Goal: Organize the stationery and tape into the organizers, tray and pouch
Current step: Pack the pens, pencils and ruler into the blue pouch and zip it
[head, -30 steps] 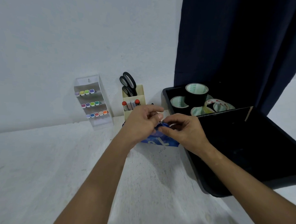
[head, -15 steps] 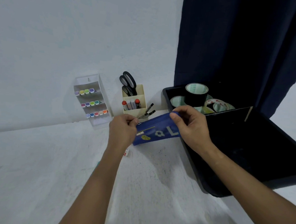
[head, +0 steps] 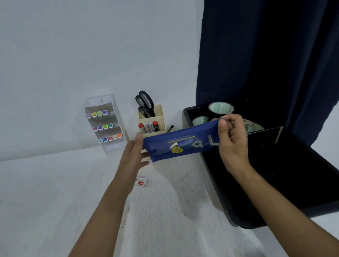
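Note:
A blue zip pouch (head: 180,143) with sports prints hangs lifted above the floor between my hands. My right hand (head: 231,142) pinches its right top corner. My left hand (head: 134,156) holds its left end, at the zip pull. A small white staples box (head: 141,181) lies on the floor below the pouch. Behind the pouch stands a cream organizer (head: 152,122) with scissors (head: 144,103) and markers. A black pen (head: 170,128) lies beside it. The black tray (head: 278,170) at the right holds tape rolls (head: 221,108) in its far section.
A white tiered rack (head: 105,124) with several coloured markers leans on the wall at the left. A dark blue curtain (head: 273,55) hangs behind the tray. The white floor spreads out in front and to the left.
My left hand has drawn away leftward along the pouch top, and both hands have raised the pouch and stretched it out. The staples box has come into sight beneath it.

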Demonstrator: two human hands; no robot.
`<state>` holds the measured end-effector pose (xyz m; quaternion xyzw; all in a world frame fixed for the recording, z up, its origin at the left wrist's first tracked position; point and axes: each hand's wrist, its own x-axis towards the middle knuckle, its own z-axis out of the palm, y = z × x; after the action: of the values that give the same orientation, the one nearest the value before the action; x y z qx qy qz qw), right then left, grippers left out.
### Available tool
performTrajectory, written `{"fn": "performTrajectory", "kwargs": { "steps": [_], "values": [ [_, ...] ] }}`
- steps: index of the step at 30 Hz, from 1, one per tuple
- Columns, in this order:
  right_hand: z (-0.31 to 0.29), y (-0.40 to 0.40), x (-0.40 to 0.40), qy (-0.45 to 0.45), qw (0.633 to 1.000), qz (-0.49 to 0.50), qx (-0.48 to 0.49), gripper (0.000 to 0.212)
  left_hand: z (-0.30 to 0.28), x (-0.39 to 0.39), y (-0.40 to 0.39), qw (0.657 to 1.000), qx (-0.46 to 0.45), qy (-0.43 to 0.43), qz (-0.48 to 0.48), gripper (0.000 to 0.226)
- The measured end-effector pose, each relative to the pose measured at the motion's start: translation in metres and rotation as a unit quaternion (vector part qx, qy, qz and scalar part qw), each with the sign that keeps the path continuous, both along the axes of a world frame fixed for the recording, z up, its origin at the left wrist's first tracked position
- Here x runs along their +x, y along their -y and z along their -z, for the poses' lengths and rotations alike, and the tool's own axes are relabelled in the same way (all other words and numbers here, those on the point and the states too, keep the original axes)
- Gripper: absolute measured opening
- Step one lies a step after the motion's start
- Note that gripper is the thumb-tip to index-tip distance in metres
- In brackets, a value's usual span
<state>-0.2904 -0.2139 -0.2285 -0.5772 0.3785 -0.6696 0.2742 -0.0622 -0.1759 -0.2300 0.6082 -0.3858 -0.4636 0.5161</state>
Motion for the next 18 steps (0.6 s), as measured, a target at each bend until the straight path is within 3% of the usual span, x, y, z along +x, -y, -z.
{"fn": "performTrajectory", "kwargs": {
  "steps": [1,3,6,10,13,16,18],
  "values": [
    [-0.001,0.002,-0.002,0.015,1.0,0.002,0.012,0.009,-0.002,-0.005,-0.002,0.999,-0.012,-0.016,0.032,0.04],
    [-0.005,0.003,-0.006,0.051,0.997,0.024,0.054,0.013,-0.005,-0.014,-0.003,0.995,-0.04,0.038,0.079,0.045],
    [-0.011,0.007,-0.019,0.073,0.983,0.044,0.165,0.016,-0.015,-0.022,0.0,0.992,-0.02,0.097,0.076,0.03],
    [-0.007,-0.001,-0.054,-0.015,0.939,-0.017,0.343,0.029,-0.025,-0.044,0.006,0.997,0.074,0.006,0.033,0.021],
    [-0.008,-0.017,-0.083,-0.073,0.896,-0.056,0.435,0.052,-0.027,-0.068,0.008,0.992,0.09,-0.029,0.089,0.013],
    [-0.018,-0.025,-0.115,-0.023,0.892,-0.052,0.448,0.06,-0.027,-0.09,0.007,0.984,0.08,-0.03,0.157,0.014],
    [-0.024,-0.029,-0.138,0.068,0.895,-0.018,0.44,0.045,-0.025,-0.106,0.01,0.976,0.072,-0.012,0.205,0.024]
  ]
}}
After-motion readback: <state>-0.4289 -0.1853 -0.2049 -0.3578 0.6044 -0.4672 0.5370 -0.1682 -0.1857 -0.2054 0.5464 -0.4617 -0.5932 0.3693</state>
